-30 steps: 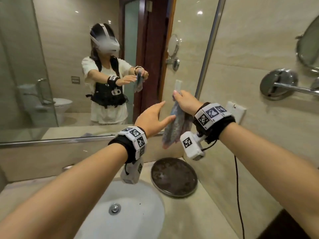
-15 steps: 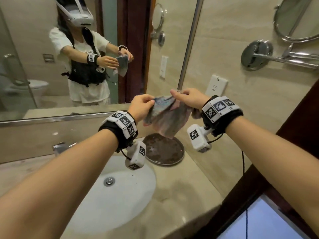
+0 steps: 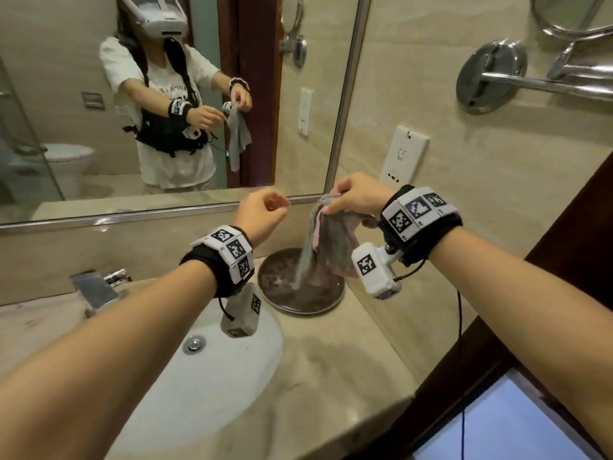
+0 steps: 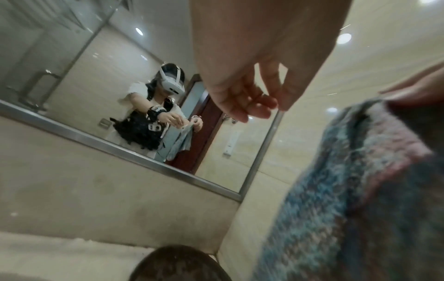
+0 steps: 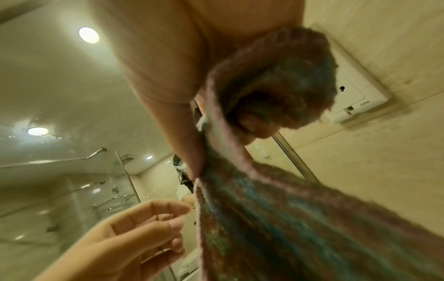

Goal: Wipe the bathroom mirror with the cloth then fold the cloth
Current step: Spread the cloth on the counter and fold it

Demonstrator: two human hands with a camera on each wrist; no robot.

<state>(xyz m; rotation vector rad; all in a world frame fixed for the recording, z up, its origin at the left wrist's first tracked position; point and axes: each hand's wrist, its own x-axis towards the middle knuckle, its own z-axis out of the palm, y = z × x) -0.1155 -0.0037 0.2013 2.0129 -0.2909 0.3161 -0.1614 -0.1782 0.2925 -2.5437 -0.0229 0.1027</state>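
The mottled pink, blue and grey cloth [image 3: 326, 247] hangs from my right hand [image 3: 353, 199], which pinches its top edge just below the mirror's lower right corner. It droops loosely towards a dark round tray. The wrist views show the same cloth [image 4: 355, 190] [image 5: 276, 218] close up and blurred. My left hand [image 3: 265, 212] hovers a little left of the cloth with fingers loosely curled, holding nothing and not touching it. The left hand [image 4: 250, 98] [image 5: 144, 232] looks empty in both wrist views. The wall mirror [image 3: 66, 78] fills the upper left and reflects me.
A dark round tray [image 3: 282, 293] sits on the beige counter [image 3: 331, 376] under the cloth. The white sink [image 3: 199, 393] and chrome tap [image 3: 96, 287] lie left. A wall socket [image 3: 403, 157] and chrome mirror arm [image 3: 497, 78] are on the right wall.
My left hand let go of the cloth and drew slightly left. The cloth now hangs from the right hand alone. Both hands came down from the mirror to just above the counter.
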